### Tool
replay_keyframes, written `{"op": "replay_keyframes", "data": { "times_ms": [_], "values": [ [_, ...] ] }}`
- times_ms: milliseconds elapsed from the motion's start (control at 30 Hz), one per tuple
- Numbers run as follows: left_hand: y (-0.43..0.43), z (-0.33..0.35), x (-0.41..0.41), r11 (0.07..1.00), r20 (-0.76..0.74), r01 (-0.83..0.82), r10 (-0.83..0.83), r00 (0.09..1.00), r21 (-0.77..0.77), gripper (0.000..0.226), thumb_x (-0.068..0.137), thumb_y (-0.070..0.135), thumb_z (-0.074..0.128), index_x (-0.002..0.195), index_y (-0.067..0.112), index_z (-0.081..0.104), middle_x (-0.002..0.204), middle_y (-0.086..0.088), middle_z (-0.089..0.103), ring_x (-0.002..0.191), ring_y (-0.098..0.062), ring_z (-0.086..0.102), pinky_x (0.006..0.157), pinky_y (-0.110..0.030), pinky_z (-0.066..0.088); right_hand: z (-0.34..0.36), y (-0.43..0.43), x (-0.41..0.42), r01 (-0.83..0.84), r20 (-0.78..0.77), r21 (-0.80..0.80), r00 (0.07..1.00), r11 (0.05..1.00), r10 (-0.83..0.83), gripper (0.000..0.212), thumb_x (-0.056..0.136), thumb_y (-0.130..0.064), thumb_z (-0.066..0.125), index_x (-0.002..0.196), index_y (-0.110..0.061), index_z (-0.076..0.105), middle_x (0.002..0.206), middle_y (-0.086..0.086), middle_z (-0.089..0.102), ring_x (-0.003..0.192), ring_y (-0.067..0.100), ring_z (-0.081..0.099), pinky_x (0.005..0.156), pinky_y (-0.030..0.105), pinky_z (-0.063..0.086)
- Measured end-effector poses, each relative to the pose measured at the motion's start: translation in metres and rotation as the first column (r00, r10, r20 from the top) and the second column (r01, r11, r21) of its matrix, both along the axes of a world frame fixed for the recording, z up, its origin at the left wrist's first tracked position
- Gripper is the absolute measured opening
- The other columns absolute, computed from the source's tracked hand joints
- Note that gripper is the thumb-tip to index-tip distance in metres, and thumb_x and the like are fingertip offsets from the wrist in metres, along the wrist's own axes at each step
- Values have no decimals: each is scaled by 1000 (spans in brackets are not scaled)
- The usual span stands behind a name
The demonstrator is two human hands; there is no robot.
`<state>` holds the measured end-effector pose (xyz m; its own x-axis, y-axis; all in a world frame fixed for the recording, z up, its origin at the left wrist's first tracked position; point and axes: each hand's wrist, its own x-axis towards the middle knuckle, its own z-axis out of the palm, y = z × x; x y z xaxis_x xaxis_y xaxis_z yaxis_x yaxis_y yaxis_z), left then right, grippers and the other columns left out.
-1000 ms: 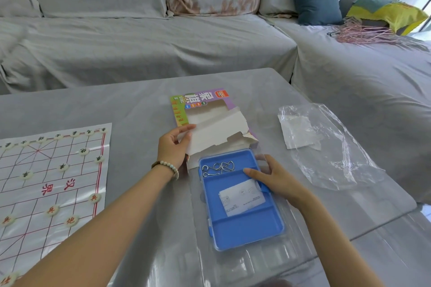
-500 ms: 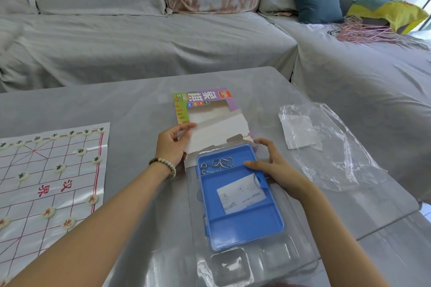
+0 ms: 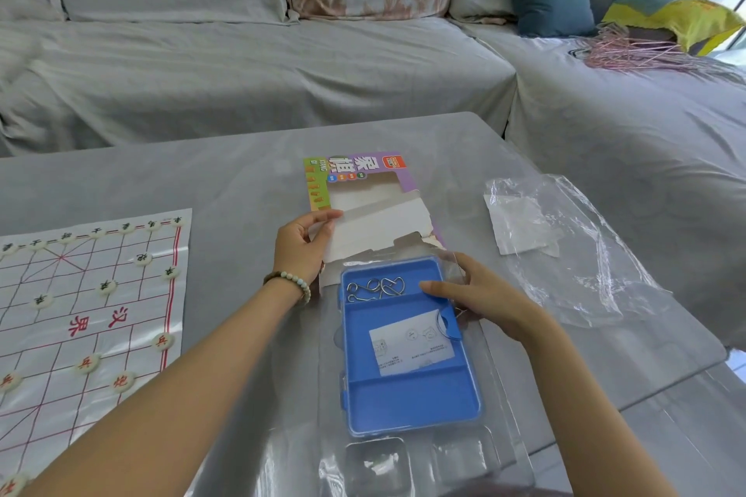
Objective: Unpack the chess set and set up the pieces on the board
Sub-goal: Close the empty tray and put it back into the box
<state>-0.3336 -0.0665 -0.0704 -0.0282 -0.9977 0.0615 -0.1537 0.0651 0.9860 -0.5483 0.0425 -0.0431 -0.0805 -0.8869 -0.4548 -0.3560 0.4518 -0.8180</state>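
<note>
A chess mat (image 3: 52, 319) with red lines lies at the table's left, with round white pieces (image 3: 163, 341) on it. The colourful cardboard chess box (image 3: 363, 182) lies open at the table's middle. My left hand (image 3: 300, 250) pinches its white flap (image 3: 379, 226). Just in front of the box's open end a blue plastic case (image 3: 407, 387) sits in a clear plastic tray (image 3: 456, 456). The case holds metal wire rings (image 3: 375, 288) and a white leaflet (image 3: 411, 347). My right hand (image 3: 480, 297) grips the case's right edge, its index finger lying across the top.
A crumpled clear plastic bag (image 3: 565, 250) with a white paper inside lies at the table's right. The grey-covered sofa (image 3: 242, 65) wraps round behind and to the right. The table edge (image 3: 666, 379) falls away at the lower right.
The blue case and its clear tray have slid slightly toward the box's open end. My left hand stays on the flap and has lifted it a little.
</note>
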Motion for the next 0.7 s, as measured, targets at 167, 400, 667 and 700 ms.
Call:
{"op": "replay_keyframes", "data": {
  "times_ms": [167,400,667,700],
  "values": [
    [-1,1,5,998,-29,8,-6,1000,56,17,91,13,56,95,24,69,90,-5,66,32,-7,36,34,-18,37,-11,1,7,91,60,-21,994,996,-90,81,78,-34,72,143,-24,26,88,5,72,71,16,70,52,24,51],
    [-5,1,13,993,-114,69,-57,992,99,21,91,11,56,88,28,69,93,-6,67,57,-23,53,42,-24,47,-24,-8,12,393,79,-57,918,918,-388,83,65,-40,81,127,-15,31,97,10,64,67,16,63,53,25,47],
    [-9,5,22,979,-151,171,-154,977,110,21,89,2,56,87,20,66,105,1,62,87,-3,58,73,-9,50,-17,-20,9,279,100,-82,957,957,-271,85,68,-35,79,136,-17,30,102,10,66,79,19,69,59,27,54],
    [-9,6,23,977,-151,182,-164,975,113,20,89,2,56,87,20,66,103,2,62,86,-2,57,73,-8,50,-16,-20,8,250,111,-74,964,965,-241,84,69,-33,79,136,-18,30,100,10,67,78,19,69,58,27,54]
  ]
}}
